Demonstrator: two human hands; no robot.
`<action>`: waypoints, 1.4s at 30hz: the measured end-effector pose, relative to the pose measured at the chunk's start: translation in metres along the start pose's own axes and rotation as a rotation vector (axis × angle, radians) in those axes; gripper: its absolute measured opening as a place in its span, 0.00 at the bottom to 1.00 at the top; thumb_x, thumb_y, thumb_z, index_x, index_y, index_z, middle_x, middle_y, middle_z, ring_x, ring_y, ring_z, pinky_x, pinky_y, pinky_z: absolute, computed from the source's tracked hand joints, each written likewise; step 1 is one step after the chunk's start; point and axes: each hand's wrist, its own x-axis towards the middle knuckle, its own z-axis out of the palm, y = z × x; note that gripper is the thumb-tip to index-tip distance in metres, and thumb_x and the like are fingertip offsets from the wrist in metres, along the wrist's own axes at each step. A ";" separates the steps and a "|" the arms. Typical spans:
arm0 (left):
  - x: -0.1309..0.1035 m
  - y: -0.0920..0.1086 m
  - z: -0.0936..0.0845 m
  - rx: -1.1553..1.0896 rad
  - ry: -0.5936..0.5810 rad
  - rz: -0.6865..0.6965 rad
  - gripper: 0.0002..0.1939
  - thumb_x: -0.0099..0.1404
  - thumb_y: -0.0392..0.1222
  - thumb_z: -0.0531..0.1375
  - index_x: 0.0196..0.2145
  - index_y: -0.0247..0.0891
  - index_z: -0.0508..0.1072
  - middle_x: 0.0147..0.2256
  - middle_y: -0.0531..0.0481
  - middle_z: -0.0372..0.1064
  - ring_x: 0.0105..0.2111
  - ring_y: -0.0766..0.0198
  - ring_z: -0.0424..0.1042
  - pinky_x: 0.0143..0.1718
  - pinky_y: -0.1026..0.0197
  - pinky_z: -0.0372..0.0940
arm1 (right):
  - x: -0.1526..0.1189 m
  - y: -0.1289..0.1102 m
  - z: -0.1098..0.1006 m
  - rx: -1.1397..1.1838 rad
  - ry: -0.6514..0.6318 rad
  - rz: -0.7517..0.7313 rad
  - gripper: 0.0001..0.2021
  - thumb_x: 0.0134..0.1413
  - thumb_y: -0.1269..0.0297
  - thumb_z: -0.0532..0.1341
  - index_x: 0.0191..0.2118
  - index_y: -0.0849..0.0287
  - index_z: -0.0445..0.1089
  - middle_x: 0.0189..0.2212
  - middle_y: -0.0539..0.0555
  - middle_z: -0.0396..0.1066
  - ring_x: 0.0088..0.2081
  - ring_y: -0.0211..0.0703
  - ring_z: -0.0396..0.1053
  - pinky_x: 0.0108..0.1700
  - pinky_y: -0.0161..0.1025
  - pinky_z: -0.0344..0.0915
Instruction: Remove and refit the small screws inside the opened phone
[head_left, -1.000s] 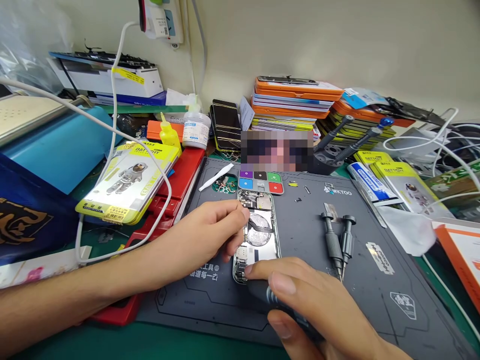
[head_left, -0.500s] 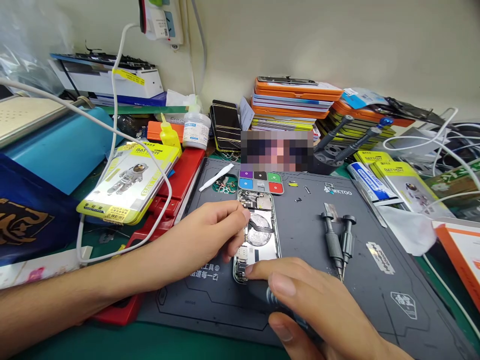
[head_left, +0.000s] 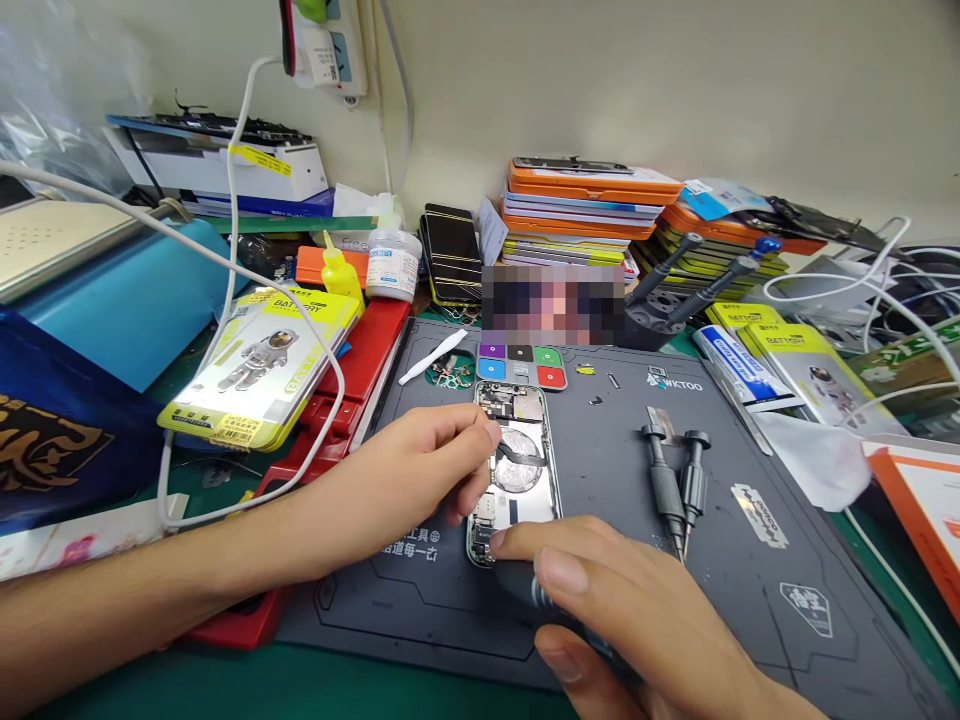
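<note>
An opened phone (head_left: pixel 517 510) lies on the grey mat, its circuit parts, round silver coil and dark flex cable exposed. My left hand (head_left: pixel 442 455) is closed at the phone's left edge, thumb and index finger pinched together beside the coil; what is between them is hidden. At the phone's lower end rests the index fingertip of my right hand (head_left: pixel 630 590). Under that hand's fingers shows a dark tool (head_left: pixel 541 598) with pale rings, seemingly held, mostly covered by the thumb and fingers.
Two screwdrivers (head_left: pixel 679 490) and a metal blade (head_left: pixel 759 515) lie right of the phone. A coloured magnetic pad (head_left: pixel 521 365), a white pry stick (head_left: pixel 433 357) and tiny parts (head_left: pixel 596 400) sit beyond it. Battery boxes (head_left: pixel 259 365) and a white cable (head_left: pixel 337 400) are at left.
Both hands stay almost where they were on the phone. The view has shifted very slightly, and the dark tool under my right hand looks a little different in position.
</note>
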 end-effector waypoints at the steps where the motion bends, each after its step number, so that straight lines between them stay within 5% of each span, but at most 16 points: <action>1: 0.000 0.000 0.000 -0.005 0.000 0.000 0.22 0.79 0.51 0.55 0.27 0.40 0.66 0.24 0.59 0.66 0.25 0.68 0.59 0.28 0.61 0.54 | 0.000 0.000 0.000 0.011 0.004 0.004 0.34 0.66 0.81 0.55 0.73 0.52 0.55 0.48 0.57 0.85 0.51 0.46 0.84 0.50 0.41 0.82; 14: -0.001 0.003 0.002 -0.059 -0.028 -0.022 0.19 0.80 0.50 0.55 0.30 0.40 0.66 0.25 0.61 0.67 0.24 0.69 0.58 0.27 0.63 0.54 | 0.001 -0.002 -0.003 -0.024 -0.028 0.018 0.33 0.75 0.71 0.54 0.79 0.47 0.46 0.51 0.58 0.84 0.49 0.48 0.84 0.47 0.43 0.83; 19: -0.001 0.002 0.002 -0.057 -0.039 -0.008 0.19 0.80 0.50 0.56 0.31 0.40 0.66 0.25 0.61 0.67 0.25 0.69 0.58 0.27 0.63 0.54 | 0.000 -0.003 -0.004 -0.058 -0.062 0.014 0.25 0.77 0.69 0.52 0.73 0.50 0.57 0.52 0.59 0.83 0.49 0.48 0.84 0.47 0.43 0.82; 30: -0.001 0.001 0.001 -0.063 -0.041 -0.015 0.20 0.80 0.52 0.57 0.31 0.39 0.67 0.26 0.60 0.67 0.24 0.70 0.58 0.26 0.64 0.53 | 0.002 -0.001 -0.003 0.013 -0.006 0.046 0.37 0.70 0.77 0.56 0.78 0.45 0.49 0.52 0.55 0.83 0.51 0.46 0.84 0.50 0.41 0.82; 38: 0.001 0.002 0.000 -0.189 -0.044 -0.046 0.18 0.76 0.54 0.61 0.34 0.40 0.66 0.26 0.60 0.67 0.24 0.70 0.62 0.27 0.66 0.56 | 0.006 -0.004 -0.002 0.035 0.052 0.077 0.34 0.70 0.71 0.63 0.76 0.49 0.54 0.51 0.56 0.84 0.48 0.46 0.85 0.52 0.40 0.82; 42: 0.002 0.001 -0.003 -0.167 -0.049 -0.051 0.16 0.74 0.53 0.64 0.36 0.40 0.69 0.27 0.60 0.67 0.25 0.70 0.63 0.27 0.66 0.57 | 0.003 0.004 0.003 0.029 0.077 0.046 0.32 0.69 0.76 0.62 0.73 0.50 0.56 0.48 0.55 0.84 0.46 0.44 0.84 0.49 0.38 0.81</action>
